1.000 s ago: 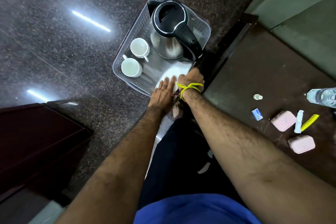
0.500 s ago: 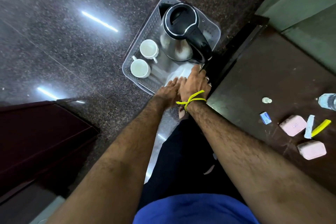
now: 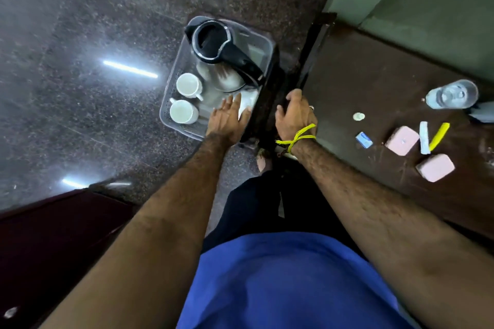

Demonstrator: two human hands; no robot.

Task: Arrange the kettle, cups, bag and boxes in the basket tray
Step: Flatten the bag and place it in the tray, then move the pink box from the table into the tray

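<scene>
A clear perforated basket tray (image 3: 168,104) sits on the speckled stone floor. In it stand a steel kettle with a black lid and handle (image 3: 213,44) and two white cups (image 3: 188,84) (image 3: 183,112). A white bag (image 3: 250,99) lies at the tray's near right corner. My left hand (image 3: 227,120) lies flat on the bag with its fingers spread. My right hand (image 3: 295,115), with a yellow thread on the wrist, curls over the dark edge of the brown table (image 3: 347,83). Two pink boxes (image 3: 401,140) (image 3: 435,167) lie on that table.
The table also carries a water bottle (image 3: 451,95), a small blue packet (image 3: 364,140), a yellow and a white strip (image 3: 439,136) and a white cap (image 3: 358,116). Dark red furniture (image 3: 53,235) stands at the lower left. A green wall rises behind the table.
My right hand has left the white bag in the tray and moved right onto the table's edge. My left hand has slid further onto the bag.
</scene>
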